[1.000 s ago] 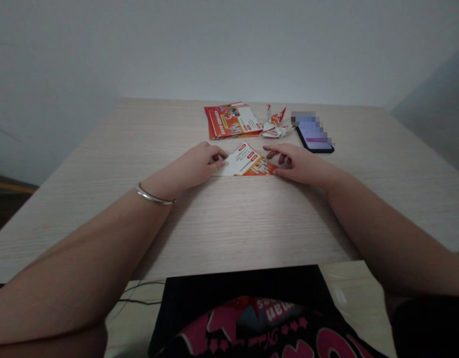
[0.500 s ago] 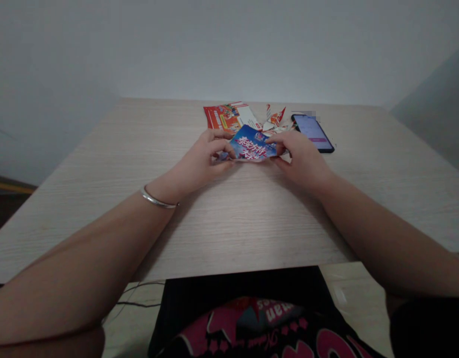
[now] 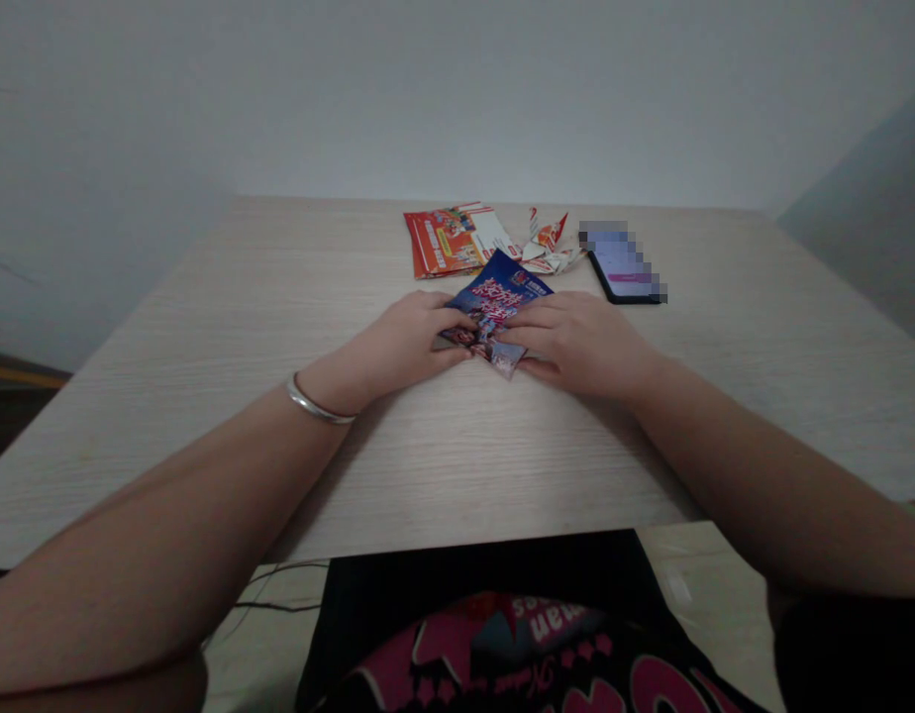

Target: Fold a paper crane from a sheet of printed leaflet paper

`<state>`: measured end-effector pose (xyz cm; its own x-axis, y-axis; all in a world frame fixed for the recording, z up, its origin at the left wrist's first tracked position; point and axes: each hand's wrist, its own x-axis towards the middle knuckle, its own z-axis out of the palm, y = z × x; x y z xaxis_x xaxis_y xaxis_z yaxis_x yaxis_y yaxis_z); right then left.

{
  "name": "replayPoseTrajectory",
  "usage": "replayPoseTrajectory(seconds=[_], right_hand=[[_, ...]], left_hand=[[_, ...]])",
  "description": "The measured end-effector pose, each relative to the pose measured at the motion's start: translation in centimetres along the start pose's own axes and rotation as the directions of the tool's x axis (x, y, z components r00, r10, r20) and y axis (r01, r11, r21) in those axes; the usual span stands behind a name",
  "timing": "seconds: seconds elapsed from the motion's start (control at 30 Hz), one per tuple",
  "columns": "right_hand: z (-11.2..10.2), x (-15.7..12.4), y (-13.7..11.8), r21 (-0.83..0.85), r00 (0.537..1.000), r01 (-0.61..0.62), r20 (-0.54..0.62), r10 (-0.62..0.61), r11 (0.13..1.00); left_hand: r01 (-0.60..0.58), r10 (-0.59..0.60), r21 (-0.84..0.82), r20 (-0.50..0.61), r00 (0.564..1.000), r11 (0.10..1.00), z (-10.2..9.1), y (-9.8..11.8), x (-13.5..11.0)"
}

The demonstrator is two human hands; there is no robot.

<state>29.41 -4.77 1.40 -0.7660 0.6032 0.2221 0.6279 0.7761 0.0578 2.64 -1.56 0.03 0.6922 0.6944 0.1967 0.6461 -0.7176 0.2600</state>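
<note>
A blue printed leaflet (image 3: 502,282) with pink lettering rests on the table between my hands. A corner points away from me, and creases run across its near part. At its left side, my left hand (image 3: 409,342) grips the edge between thumb and fingers. My right hand (image 3: 580,342) has its fingers across the right part of the leaflet, the thumb at the near edge. Both hands cover the leaflet's side corners. Just beyond it lies a folded paper piece (image 3: 551,253) in white, red and orange.
A stack of orange-and-white leaflets (image 3: 447,243) lies at the back, left of the folded paper. To the right is a phone (image 3: 625,267) with its screen lit, partly pixelated. The pale table (image 3: 457,465) meets a wall behind. Dark cables hang below its near edge.
Both hands have come slightly nearer to me and lower with the blue leaflet. It now lies flatter, showing more of its creased near part. My right fingers have spread across it.
</note>
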Motion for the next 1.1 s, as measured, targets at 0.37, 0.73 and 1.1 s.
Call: replayPoseTrajectory(seconds=[0.37, 0.73, 1.1], right_hand=[[0.9, 0.2, 0.6, 0.134, 0.993, -0.048, 0.115, 0.032, 0.990], [1.7, -0.4, 1.9, 0.350, 0.999, 0.022, 0.016, -0.029, 0.937], [0.8, -0.7, 2.8, 0.534, 0.997, -0.056, 0.073, 0.020, 0.844]], left_hand=[[-0.001, 0.002, -0.018, 0.037, 0.999, 1.000, -0.8, 0.4, 0.4], [-0.022, 0.022, -0.029, 0.020, 1.000, 0.999, -0.8, 0.5, 0.0], [-0.137, 0.122, 0.143, 0.109, 0.986, 0.980, -1.1, 0.8, -0.2]])
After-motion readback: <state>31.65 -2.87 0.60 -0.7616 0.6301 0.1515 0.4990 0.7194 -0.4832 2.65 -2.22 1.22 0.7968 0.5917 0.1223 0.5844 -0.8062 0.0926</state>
